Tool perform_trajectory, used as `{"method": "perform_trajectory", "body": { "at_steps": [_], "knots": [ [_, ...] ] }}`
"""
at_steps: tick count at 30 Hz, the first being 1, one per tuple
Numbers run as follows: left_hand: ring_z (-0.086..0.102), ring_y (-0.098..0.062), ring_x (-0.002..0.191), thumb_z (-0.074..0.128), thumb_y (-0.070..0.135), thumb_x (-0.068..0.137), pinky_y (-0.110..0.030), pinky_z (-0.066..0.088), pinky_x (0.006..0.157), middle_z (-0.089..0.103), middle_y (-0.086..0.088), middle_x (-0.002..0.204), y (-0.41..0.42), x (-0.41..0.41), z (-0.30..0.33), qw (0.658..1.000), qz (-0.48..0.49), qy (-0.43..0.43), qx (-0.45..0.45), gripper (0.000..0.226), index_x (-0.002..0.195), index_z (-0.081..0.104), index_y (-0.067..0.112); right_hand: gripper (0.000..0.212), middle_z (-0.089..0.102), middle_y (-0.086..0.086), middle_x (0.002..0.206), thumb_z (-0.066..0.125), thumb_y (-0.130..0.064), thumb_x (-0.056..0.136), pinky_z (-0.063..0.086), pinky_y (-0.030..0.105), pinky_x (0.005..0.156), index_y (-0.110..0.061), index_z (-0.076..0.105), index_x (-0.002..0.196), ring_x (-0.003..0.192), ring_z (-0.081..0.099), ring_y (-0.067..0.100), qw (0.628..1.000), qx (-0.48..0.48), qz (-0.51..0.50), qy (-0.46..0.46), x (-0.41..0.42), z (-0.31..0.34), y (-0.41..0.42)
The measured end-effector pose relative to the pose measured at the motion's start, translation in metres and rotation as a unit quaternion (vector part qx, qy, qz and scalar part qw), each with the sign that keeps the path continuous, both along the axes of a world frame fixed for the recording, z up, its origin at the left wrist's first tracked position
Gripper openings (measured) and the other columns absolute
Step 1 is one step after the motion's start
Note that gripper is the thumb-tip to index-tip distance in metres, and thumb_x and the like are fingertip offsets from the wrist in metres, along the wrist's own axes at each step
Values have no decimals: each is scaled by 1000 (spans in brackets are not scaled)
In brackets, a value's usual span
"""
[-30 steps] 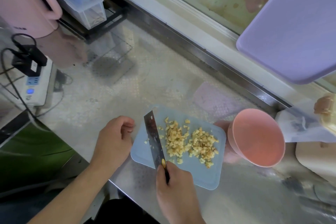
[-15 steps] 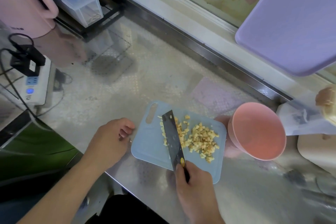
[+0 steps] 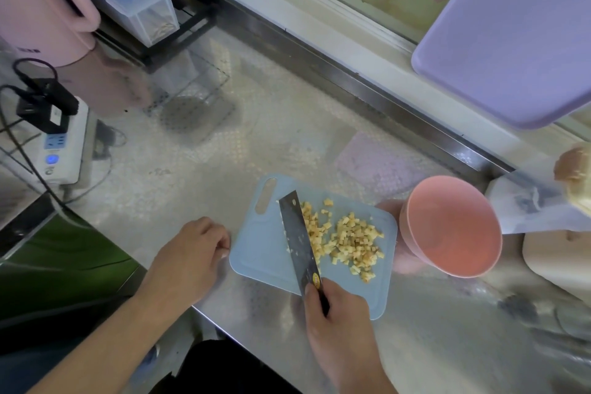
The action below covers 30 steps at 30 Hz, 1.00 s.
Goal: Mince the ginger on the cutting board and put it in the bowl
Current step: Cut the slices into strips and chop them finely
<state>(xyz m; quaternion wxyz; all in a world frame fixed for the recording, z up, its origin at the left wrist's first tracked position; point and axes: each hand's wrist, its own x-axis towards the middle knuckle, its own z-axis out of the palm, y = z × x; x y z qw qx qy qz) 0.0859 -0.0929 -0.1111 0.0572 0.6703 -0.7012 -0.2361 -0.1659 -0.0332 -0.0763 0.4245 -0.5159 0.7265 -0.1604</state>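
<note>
A small light-blue cutting board (image 3: 259,246) lies on the steel counter. Diced ginger (image 3: 348,238) is heaped on its right half. My right hand (image 3: 339,326) grips the handle of a dark knife (image 3: 299,237), whose blade stands against the left side of the ginger pile with bits stuck to it. My left hand (image 3: 188,257) rests on the counter with fingers curled, its fingertips touching the board's left edge. An empty pink bowl (image 3: 454,227) stands just right of the board.
A white power strip (image 3: 60,144) with plugs and cables lies at the left. A pink appliance (image 3: 41,0) and a black rack with a clear box (image 3: 140,0) stand at the back left. A lavender board (image 3: 511,29) leans at the back right.
The knife and my right hand moved right across the board, pushing the ginger toward the bowl side. My left hand stayed by the board's left edge.
</note>
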Motion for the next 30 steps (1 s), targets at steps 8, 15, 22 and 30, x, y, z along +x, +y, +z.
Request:
{"method": "perform_trajectory", "body": {
  "at_steps": [8, 15, 22, 30],
  "knots": [
    [61, -7, 75, 52, 28, 106, -24, 48, 65, 66, 9, 77, -22, -54, 70, 958, 178, 210, -81, 17, 92, 62, 29, 34, 46, -13, 62, 35, -63, 91, 36, 17, 53, -35, 54, 93, 64, 54, 10, 973, -98, 150, 146, -19, 27, -1],
    [62, -2, 90, 63, 30, 97, -22, 51, 77, 65, 18, 90, -38, -80, 102, 979, -115, 159, 51, 11, 88, 65, 36, 24, 57, -9, 70, 52, -43, 97, 37, 31, 40, -25, 65, 105, 51, 57, 19, 908, -185, 284, 247, -62, 31, -7],
    [63, -3, 98, 56, 15, 100, -28, 52, 87, 66, 19, 104, -54, -112, 38, 975, -177, 68, 116, 25, 101, 73, 34, 27, 53, -3, 67, 49, -40, 99, 39, 35, 38, -20, 67, 101, 47, 50, 25, 857, -226, 359, 293, -82, 31, -3],
    [67, 1, 74, 55, 19, 96, -17, 52, 62, 70, 19, 86, -58, -109, 59, 973, -117, 116, 160, 27, 85, 73, 36, 47, 53, -2, 65, 37, -41, 104, 31, 31, 40, -15, 74, 114, 45, 47, 22, 854, -251, 358, 280, -98, 34, 5]
  ]
}}
